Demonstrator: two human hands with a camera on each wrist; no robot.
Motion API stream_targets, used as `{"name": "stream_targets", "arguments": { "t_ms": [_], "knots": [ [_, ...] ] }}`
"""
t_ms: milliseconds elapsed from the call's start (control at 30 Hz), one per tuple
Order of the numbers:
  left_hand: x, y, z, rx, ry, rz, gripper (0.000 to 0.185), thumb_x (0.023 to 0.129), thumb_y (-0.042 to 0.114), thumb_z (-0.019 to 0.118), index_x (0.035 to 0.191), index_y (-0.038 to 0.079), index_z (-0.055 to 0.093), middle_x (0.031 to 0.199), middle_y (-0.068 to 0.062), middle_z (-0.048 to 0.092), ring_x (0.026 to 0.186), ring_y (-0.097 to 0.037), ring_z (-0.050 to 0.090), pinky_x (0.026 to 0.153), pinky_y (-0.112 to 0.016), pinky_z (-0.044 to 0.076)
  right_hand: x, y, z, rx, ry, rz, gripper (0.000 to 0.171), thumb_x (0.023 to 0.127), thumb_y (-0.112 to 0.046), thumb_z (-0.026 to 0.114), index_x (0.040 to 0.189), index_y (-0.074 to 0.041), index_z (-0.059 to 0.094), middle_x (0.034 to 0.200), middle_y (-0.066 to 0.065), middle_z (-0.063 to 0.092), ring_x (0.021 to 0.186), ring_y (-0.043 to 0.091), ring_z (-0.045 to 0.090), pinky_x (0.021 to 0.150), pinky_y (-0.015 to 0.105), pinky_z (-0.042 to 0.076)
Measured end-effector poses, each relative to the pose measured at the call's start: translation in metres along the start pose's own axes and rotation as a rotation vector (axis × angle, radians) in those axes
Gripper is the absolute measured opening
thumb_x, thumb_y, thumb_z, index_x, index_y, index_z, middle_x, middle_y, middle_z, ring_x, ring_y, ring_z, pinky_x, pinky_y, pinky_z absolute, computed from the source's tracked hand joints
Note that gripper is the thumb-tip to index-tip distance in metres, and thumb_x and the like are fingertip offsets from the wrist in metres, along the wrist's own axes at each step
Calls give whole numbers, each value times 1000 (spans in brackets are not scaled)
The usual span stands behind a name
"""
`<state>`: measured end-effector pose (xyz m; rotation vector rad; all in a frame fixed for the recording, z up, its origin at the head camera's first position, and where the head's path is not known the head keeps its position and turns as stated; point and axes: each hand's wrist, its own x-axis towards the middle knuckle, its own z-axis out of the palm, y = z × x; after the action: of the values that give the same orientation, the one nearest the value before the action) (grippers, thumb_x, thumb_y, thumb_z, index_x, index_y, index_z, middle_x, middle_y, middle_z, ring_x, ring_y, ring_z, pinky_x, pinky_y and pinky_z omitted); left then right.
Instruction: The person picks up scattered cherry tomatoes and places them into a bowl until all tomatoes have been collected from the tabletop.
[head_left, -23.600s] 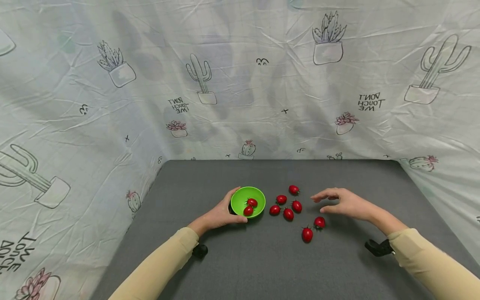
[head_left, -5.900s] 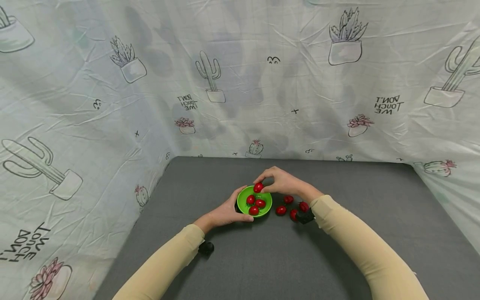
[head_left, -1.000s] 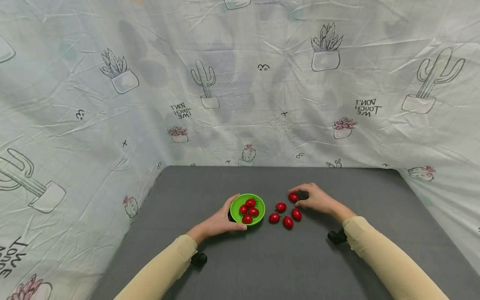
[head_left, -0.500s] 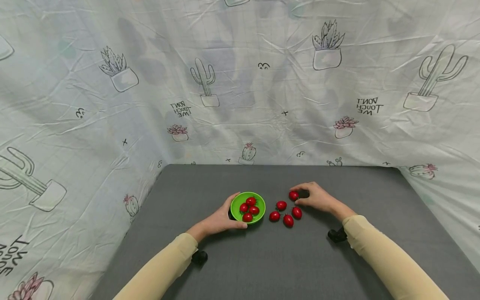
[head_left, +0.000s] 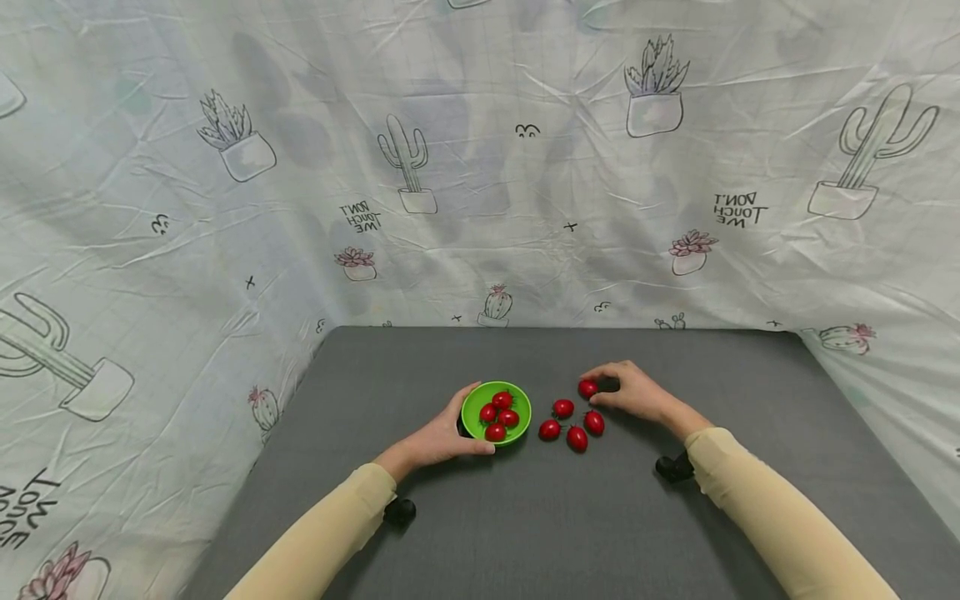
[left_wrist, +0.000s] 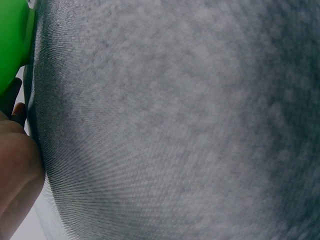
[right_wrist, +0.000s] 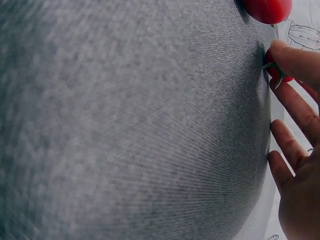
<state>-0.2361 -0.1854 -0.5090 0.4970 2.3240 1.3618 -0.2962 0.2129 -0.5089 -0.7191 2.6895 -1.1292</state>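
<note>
My left hand holds the small green bowl at its left side, fingers behind and thumb along the near rim. Several red cherry tomatoes with green stems lie in the bowl. To the right, my right hand pinches a cherry tomato lying farthest back on the table. The right wrist view shows thumb and forefinger on either side of that tomato, its stem poking out between them. Only a slice of the green bowl and part of the hand appear in the left wrist view.
Between bowl and right hand lie several more cherry tomatoes on the dark grey table. A light cloth printed with cacti hangs behind and at the sides. Black wrist cameras sit under both forearms.
Since the earliest frame, the bowl has gained tomatoes, and the two nearest ones on the table are gone. Over the last second, my right hand stays at the far tomato; both hands barely move.
</note>
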Motion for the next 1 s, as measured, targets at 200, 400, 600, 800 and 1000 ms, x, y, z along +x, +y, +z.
{"name": "stream_targets", "arguments": {
  "t_ms": [200,400,600,800,1000],
  "knots": [
    [1,-1,-1,-2,-1,-1,110,83,48,84,164,29,12,166,-3,21,151,-23,24,118,-54,25,1,1,-1,0,4,-1,41,95,-24,76,133,-11,69,131,11,65,127,39,46,103,62,37],
    [3,1,0,-6,8,-22,110,83,48,85,164,31,12,166,-1,21,151,-20,23,119,-52,24,5,1,-5,1,-9,-2,40,97,-25,74,134,-10,68,132,12,64,126,38,46,100,62,39],
    [4,3,0,0,15,-25,110,82,48,85,163,32,13,166,0,21,151,-20,23,119,-52,23,10,-3,-13,30,11,-19,40,98,-22,73,135,-9,67,132,13,63,126,38,47,102,63,35],
    [4,4,0,-2,12,-19,110,82,49,85,163,32,13,166,-1,20,151,-21,23,119,-52,24,11,-13,-22,37,19,-5,40,99,-22,72,137,-11,66,133,10,63,134,37,42,107,64,32],
    [5,2,0,4,12,-20,110,82,50,84,163,33,13,166,0,20,151,-20,23,119,-52,23,11,-24,-28,23,30,1,41,99,-26,72,138,-15,66,135,8,62,135,36,40,106,64,33]
  ]
}}
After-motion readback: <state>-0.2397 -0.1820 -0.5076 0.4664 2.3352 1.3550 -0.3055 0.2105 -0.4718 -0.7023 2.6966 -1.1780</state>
